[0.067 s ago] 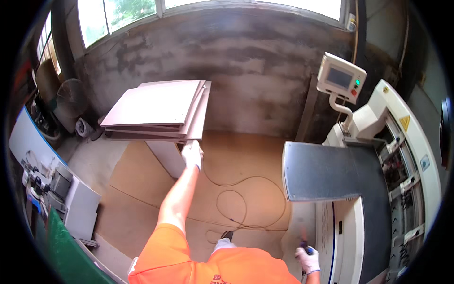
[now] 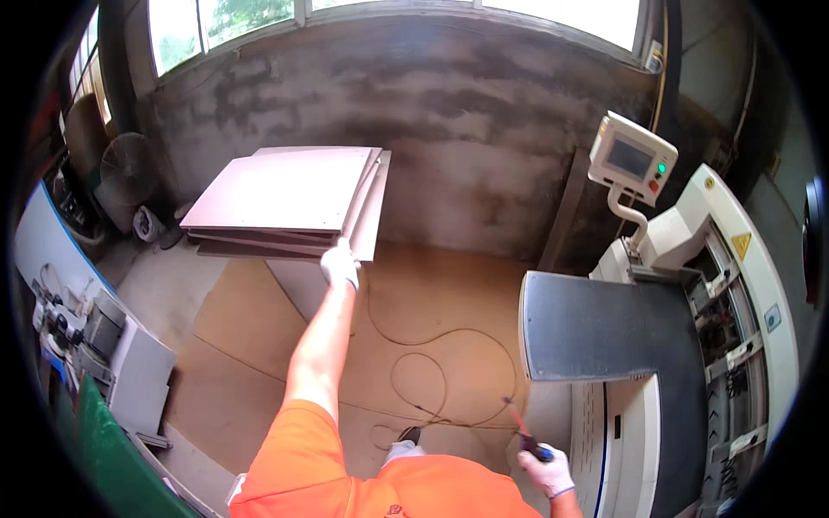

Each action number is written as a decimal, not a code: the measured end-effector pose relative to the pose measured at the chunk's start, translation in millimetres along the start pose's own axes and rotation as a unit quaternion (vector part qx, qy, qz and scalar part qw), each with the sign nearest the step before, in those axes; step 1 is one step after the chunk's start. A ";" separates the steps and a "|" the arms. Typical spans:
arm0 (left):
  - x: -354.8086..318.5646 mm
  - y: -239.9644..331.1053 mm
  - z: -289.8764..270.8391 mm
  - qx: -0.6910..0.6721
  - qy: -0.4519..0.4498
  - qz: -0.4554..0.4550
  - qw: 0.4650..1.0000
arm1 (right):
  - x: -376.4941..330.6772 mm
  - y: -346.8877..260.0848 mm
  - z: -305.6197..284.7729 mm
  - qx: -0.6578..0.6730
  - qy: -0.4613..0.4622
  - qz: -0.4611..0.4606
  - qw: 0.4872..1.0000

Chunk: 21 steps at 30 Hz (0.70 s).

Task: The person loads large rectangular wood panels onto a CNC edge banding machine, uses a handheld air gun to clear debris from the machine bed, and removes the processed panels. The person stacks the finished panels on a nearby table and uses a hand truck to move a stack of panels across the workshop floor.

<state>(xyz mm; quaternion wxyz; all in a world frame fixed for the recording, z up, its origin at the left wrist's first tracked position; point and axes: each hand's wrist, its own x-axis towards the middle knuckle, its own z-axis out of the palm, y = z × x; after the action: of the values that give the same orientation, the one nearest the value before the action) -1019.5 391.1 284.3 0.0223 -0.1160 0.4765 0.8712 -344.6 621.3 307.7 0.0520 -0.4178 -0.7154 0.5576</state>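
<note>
My left hand point(image 2: 339, 264), in a white glove, reaches forward to the near right corner of a stack of pale pinkish boards point(image 2: 281, 190). Its fingers close on a board edge at that corner; the fingertips are partly hidden. The boards lie unevenly, some turned askew, on a pale support point(image 2: 298, 287). Low at the right, my gloved right hand point(image 2: 549, 471) is wrapped round a hand tool point(image 2: 529, 445) with a dark and blue handle. A thin reddish stem ending in a dark tip points up and left from it; its exact kind is unclear.
A thin hose point(image 2: 445, 332) loops over the brown floor sheets by my shoe point(image 2: 409, 435). At right stands a machine with a dark tabletop point(image 2: 596, 324) and a control panel point(image 2: 632, 158) on an arm. A white cabinet-like unit point(image 2: 142, 380) stands left, beside a green surface point(image 2: 117, 449).
My left hand has moved slightly up and left along the stack's corner. My right hand has risen and come left, bringing the tool's stem more clearly into view. The view has tilted slightly.
</note>
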 end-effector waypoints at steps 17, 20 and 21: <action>-139.2 -5.8 -27.6 0.040 -0.060 -0.079 0.994 | 171.7 -211.7 209.5 0.324 -0.341 0.123 0.874; -239.1 -16.3 -54.7 0.040 -0.163 -0.253 0.953 | 202.0 -229.3 229.7 0.386 -0.360 0.137 0.838; -258.6 -16.3 -65.2 0.037 -0.229 -0.326 0.916 | 197.2 -235.1 221.6 0.408 -0.334 0.150 0.836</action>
<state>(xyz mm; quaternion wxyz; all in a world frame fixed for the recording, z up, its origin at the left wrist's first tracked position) -753.9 364.0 294.7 0.4180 -0.0609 0.4260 0.8001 -718.6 576.6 345.7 -0.1086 -0.2493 -0.3258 0.9055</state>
